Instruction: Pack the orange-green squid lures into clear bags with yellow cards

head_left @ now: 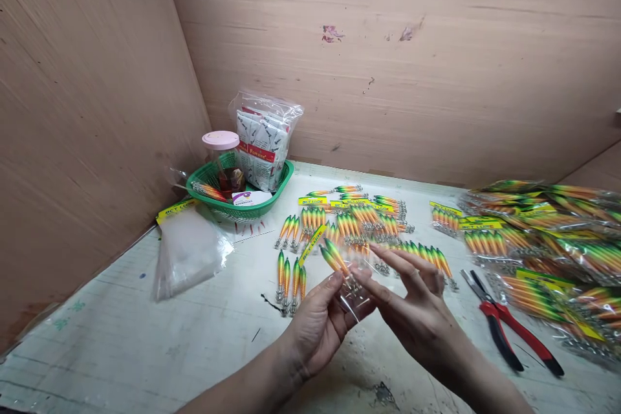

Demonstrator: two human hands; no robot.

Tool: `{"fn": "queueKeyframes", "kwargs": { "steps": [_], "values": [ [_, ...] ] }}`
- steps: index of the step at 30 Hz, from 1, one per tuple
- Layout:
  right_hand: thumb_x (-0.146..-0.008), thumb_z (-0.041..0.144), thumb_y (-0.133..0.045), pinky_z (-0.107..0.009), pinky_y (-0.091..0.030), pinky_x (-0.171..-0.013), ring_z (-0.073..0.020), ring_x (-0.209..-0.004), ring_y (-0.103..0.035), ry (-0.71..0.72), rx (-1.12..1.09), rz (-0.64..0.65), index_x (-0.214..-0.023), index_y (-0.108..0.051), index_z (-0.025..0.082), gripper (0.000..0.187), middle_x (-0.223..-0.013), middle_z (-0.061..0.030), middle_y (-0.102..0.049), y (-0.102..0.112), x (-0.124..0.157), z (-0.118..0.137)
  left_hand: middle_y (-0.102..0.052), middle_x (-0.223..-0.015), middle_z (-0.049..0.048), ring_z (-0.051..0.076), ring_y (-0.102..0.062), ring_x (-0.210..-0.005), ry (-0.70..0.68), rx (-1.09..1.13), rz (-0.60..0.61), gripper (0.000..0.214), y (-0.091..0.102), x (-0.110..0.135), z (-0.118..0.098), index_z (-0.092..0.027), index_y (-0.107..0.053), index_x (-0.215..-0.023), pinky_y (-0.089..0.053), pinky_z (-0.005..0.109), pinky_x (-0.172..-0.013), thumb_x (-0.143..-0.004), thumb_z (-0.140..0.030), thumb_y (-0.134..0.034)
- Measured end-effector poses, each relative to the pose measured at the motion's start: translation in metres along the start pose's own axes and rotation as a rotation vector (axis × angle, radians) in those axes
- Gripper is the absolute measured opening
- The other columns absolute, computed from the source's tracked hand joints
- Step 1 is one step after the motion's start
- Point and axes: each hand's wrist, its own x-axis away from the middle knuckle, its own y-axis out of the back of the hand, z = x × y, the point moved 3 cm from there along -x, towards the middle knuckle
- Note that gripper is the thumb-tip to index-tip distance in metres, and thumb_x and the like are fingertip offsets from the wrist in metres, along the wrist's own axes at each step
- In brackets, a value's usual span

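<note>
Centre frame: our left hand (316,330) pinches clear bag (352,292) holding lures (334,257); right hand (417,310), fingers spread, just beside it. Likely packing step; next move calls for steady grip, since hooks could snag plastic.

We see glossy plastic lures (290,275), a clear crinkly plastic bag (356,294), rough wooden walls (388,65), and pliers (509,326) with metal jaws.

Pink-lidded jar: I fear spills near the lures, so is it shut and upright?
Shut and upright: the pink lid sits flat on the jar, which stands in the green basket.
</note>
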Motion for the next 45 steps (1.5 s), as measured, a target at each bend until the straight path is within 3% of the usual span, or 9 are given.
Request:
{"fn": "queueKeyframes", "kwargs": {
  "steps": [3,6,9,15,21,26,35,45],
  "values": [
    [-0.084,0.013,-0.054,-0.045,-0.041,-0.085,-0.0271,-0.106,-0.048,-0.048,-0.037,-0.085,-0.115,-0.061,0.027,0.035,-0.125,-0.0117,-0.05,0.006,-0.003,-0.002,-0.069,-0.105,0.0139,0.022,-0.066,-0.094,0.01,0.011,0.019,0.027,0.0,0.001,0.0,-0.007,-0.064,-0.106,-0.049,0.037,-0.09,-0.086,-0.022,-0.054],
    [-0.085,0.011,-0.053,-0.029,-0.048,-0.07,-0.0173,-0.084,-0.056,-0.073,-0.198,-0.098,-0.11,-0.063,0.023,0.029,-0.094,-0.0079,-0.058,0.012,-0.007,-0.003,-0.07,-0.099,0.0142,0.024,-0.066,-0.094,0.018,0.034,0.015,0.025,0.001,0.001,0.001,-0.005,-0.067,-0.097,-0.049,0.038,-0.091,-0.085,-0.025,-0.056],
    [-0.086,0.007,-0.046,-0.02,-0.047,-0.055,-0.0112,-0.067,-0.056,-0.099,-0.356,-0.052,-0.104,-0.064,0.02,0.028,-0.076,-0.0029,-0.055,0.015,-0.01,-0.002,-0.068,-0.105,0.013,0.024,-0.065,-0.096,-0.038,0.085,-0.017,0.024,0.003,-0.001,-0.002,-0.009,-0.066,-0.098,-0.049,0.039,-0.092,-0.084,-0.028,-0.058],
    [-0.084,0.012,-0.052,-0.03,-0.049,-0.066,-0.0163,-0.079,-0.056,-0.071,-0.279,0.005,-0.098,-0.065,0.021,0.021,-0.087,-0.0067,-0.055,0.011,-0.008,0.004,-0.064,-0.116,0.014,0.026,-0.062,-0.104,-0.075,0.068,-0.072,0.034,0.006,-0.005,-0.007,-0.013,-0.056,-0.117,-0.048,0.041,-0.094,-0.084,-0.022,-0.059],
    [-0.082,0.013,-0.057,-0.038,-0.045,-0.076,-0.0207,-0.09,-0.053,-0.081,-0.172,-0.024,-0.096,-0.064,0.022,0.017,-0.101,-0.0089,-0.057,0.004,-0.005,0.011,-0.065,-0.114,0.0152,0.027,-0.06,-0.108,-0.095,0.051,-0.017,0.031,0.006,-0.004,-0.007,-0.009,-0.058,-0.114,-0.046,0.041,-0.096,-0.086,-0.02,-0.056],
    [-0.082,0.012,-0.056,-0.038,-0.043,-0.078,-0.0209,-0.091,-0.053,-0.086,-0.165,-0.022,-0.094,-0.064,0.021,0.017,-0.103,-0.0087,-0.059,0.002,-0.003,0.015,-0.066,-0.112,0.015,0.026,-0.061,-0.106,-0.065,0.027,-0.033,0.027,0.005,-0.003,-0.006,-0.007,-0.061,-0.109,-0.047,0.038,-0.095,-0.085,-0.02,-0.055],
    [-0.081,0.013,-0.055,-0.04,-0.042,-0.079,-0.0226,-0.091,-0.053,-0.17,-0.066,-0.164,-0.092,-0.065,0.021,0.017,-0.101,-0.0083,-0.059,0.002,0.0,0.01,-0.066,-0.112,0.0152,0.025,-0.062,-0.105,-0.074,-0.01,-0.057,0.026,0.002,-0.002,-0.006,-0.007,-0.064,-0.106,-0.049,0.035,-0.093,-0.083,-0.016,-0.056],
    [-0.081,0.015,-0.055,-0.041,-0.041,-0.08,-0.0241,-0.096,-0.053,-0.153,-0.104,-0.111,-0.098,-0.064,0.022,0.02,-0.106,-0.0088,-0.056,0.002,0.001,0.007,-0.07,-0.103,0.0137,0.023,-0.066,-0.096,-0.122,0.038,-0.063,0.03,0.003,-0.002,-0.009,-0.008,-0.061,-0.11,-0.051,0.035,-0.088,-0.081,-0.017,-0.06]
  ]
}}
